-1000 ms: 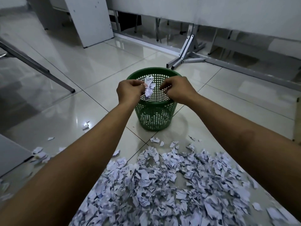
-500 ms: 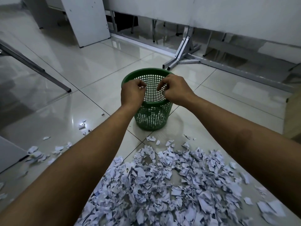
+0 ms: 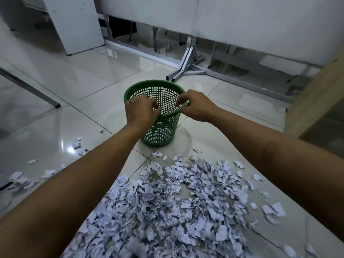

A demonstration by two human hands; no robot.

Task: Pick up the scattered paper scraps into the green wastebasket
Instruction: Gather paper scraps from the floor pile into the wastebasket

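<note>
Risk sits at the green wastebasket (image 3: 156, 112): it looks light, so a knock on its rim could tip it. The left hand (image 3: 141, 111) and right hand (image 3: 195, 107) hover apart over it, fingers loosely curled, holding nothing. The basket's contents cannot be made out. Paper scraps (image 3: 176, 205) heap on the tile floor (image 3: 93, 86) near it.

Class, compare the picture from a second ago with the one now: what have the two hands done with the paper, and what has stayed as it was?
The wad of scraps pinched between both hands over the basket is gone, let go, presumably into it. The left hand and right hand now hang apart over the rim, fingers loosely curled, holding nothing. The basket stands in place, and the big pile on the floor looks the same.
</note>
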